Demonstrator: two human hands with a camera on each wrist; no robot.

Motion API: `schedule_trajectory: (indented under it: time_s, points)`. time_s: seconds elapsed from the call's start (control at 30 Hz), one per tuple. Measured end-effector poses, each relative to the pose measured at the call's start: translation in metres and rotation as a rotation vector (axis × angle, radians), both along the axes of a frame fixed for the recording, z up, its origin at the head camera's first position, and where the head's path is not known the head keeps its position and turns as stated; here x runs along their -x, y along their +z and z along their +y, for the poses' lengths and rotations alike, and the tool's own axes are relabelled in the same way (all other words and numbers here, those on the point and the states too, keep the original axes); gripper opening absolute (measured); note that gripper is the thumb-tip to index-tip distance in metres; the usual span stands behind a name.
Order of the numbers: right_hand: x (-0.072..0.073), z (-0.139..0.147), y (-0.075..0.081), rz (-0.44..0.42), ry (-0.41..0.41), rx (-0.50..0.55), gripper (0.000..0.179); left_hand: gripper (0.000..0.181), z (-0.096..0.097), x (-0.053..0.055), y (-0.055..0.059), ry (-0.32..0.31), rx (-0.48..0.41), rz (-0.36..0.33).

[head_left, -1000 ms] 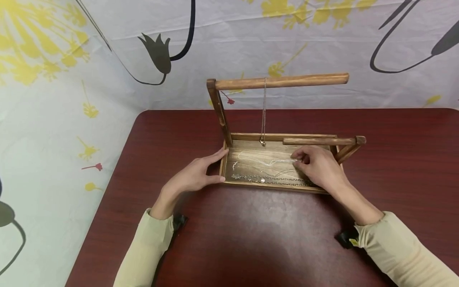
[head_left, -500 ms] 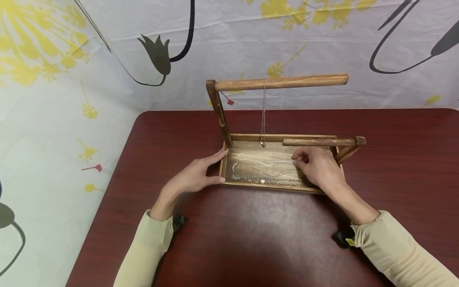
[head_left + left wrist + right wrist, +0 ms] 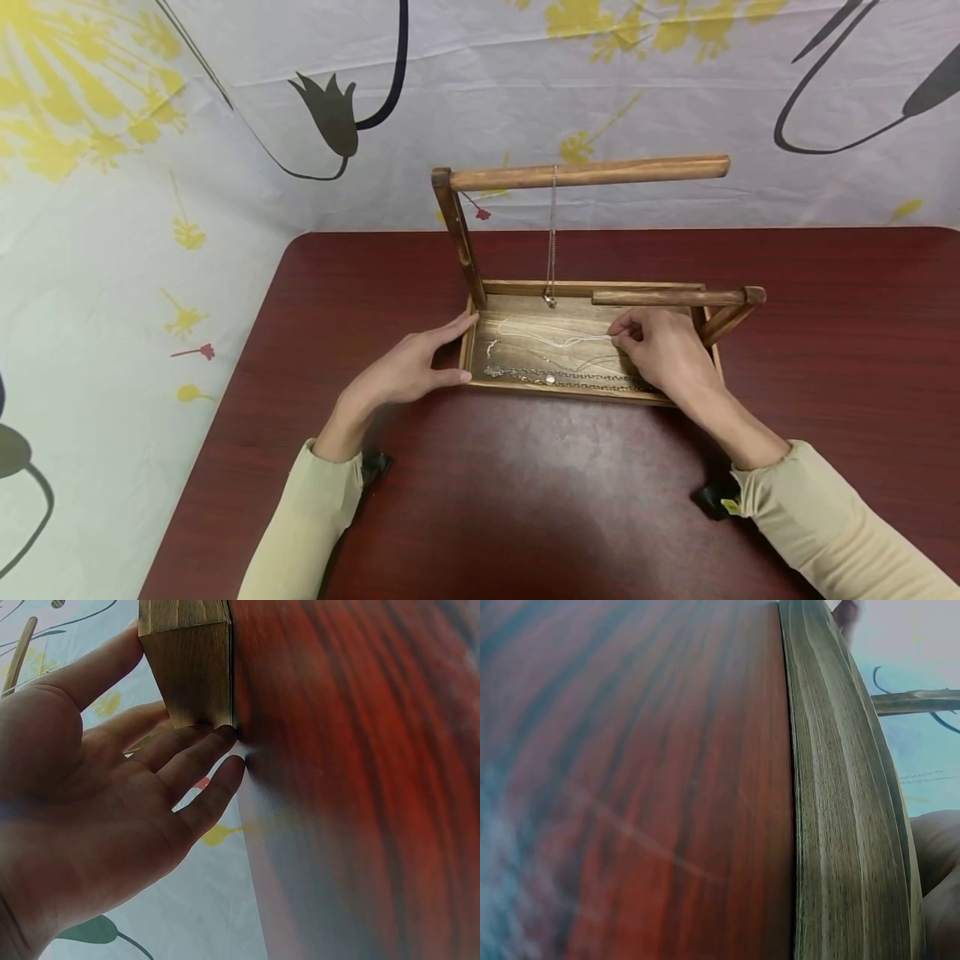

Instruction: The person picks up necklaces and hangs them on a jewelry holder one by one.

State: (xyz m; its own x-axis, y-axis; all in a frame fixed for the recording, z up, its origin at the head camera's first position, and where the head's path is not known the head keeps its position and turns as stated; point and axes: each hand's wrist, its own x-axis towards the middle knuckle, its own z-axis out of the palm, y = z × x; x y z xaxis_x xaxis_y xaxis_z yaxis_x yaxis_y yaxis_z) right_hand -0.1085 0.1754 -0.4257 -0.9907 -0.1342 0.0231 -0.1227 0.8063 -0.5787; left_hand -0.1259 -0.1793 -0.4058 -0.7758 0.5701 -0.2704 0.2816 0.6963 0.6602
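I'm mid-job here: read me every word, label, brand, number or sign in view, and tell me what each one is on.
None readable in any view.
Wooden tray: no lettering on the sides shown.
Backdrop cloth: printed flowers and stems, no letters visible.
Yellow patch by the right wrist: too small to tell whether it bears writing.
Round pendant: too small to tell any marking.

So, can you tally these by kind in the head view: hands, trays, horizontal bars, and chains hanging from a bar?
Hands: 2
Tray: 1
Bars: 2
Hanging chain: 1
Total: 6
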Motion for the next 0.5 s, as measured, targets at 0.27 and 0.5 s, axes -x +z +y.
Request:
schedule_trajectory:
  time_s: [0.27, 0.5]
  points:
    - [-0.0015, -0.0012, -0.0011, 0.007, -0.016, 0.033, 0.009, 0.081, 0.0000, -0.0007, 0.0002, -0.003, -0.004, -0.001]
    - [-0.0009, 0.0010, 0.0029, -0.042, -0.024, 0.066, 0.011, 0.081, -0.0002, -0.0001, -0.0001, -0.007, -0.009, -0.001]
